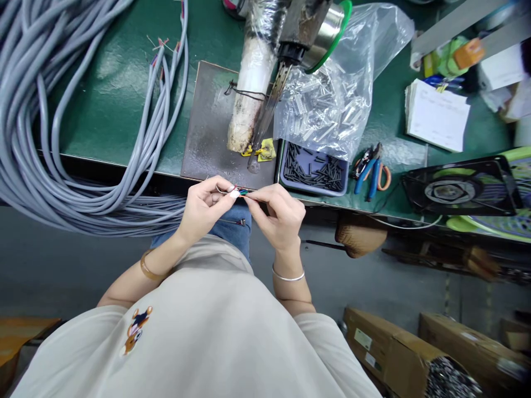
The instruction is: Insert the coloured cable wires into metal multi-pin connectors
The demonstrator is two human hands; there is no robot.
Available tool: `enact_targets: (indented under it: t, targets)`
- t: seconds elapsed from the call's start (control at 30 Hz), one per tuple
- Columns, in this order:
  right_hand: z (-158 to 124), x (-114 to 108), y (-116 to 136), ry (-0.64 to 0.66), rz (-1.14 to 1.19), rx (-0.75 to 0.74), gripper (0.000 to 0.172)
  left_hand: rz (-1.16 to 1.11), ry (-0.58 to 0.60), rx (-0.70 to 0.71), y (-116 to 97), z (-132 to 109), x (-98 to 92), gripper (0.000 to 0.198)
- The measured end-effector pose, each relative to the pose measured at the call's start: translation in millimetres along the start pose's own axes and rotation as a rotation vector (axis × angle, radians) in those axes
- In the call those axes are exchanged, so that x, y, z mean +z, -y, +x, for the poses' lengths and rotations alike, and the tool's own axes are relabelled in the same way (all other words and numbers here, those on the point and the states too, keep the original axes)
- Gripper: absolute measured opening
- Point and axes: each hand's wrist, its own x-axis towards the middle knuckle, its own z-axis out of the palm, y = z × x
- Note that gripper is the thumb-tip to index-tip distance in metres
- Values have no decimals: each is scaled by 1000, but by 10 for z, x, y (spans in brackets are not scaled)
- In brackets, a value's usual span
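Just below the dark plate [207, 127], the left hand [205, 209] and right hand [279, 214] both pinch the thin coloured wires [241, 192]. These look light, soft and easily bent; a fingertip hold near the ends suits them.

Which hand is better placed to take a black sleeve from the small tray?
Right, probably: both pinch the wire ends, but the right hand sits just beside the tray; the left hand is farther off.

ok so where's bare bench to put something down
Bare green mat between the grey cable coil and the loose cable ends; a narrow strip between snips and paper stack. Crowded around bag, pin tray, fan. The left hand and right hand pinch wires.
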Motion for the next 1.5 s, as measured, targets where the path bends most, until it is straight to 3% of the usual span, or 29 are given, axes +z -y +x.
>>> enact_targets:
  t: [0.2, 0.27, 0.47, 0.77, 0.9, 1.0, 1.1, 1.27, 1.4, 1.5]
  targets:
    - [40, 11, 102, 70, 378, 518, 17, 59, 3, 121, 62, -25, 0, 14]
    - [59, 10, 97, 85, 493, 612, 17, 68, 16, 146, 75, -32, -2, 11]
    - [77, 15, 124, 83, 515, 653, 16, 167, -30, 198, 111, -53, -5, 8]
    - [97, 10, 90, 84, 551, 693, 19, 363, -18, 552, 176, -43, -29, 9]
    - [68, 21, 87, 89, 513, 630, 24, 264, -67, 413, 149, -39, -4, 5]
    - [22, 26, 83, -73, 349, 482, 23, 93, -65, 193, 94, -9, -3, 10]
    - [-21, 17, 60, -214, 134, 237, 17, -38, -25, 54, 52, 25, -18, 17]
    - [-18, 9, 33, -96, -55, -116, 17, -79, -5, 34, 53, 32, -19, 16]
    - [-4, 8, 27, -13, -112, -143, 11, -62, -38, 39, 62, 23, -18, 13]
    - [-21, -20, 21, -52, -76, -32, 19, -48, -53, 7, 55, 22, -28, 15]
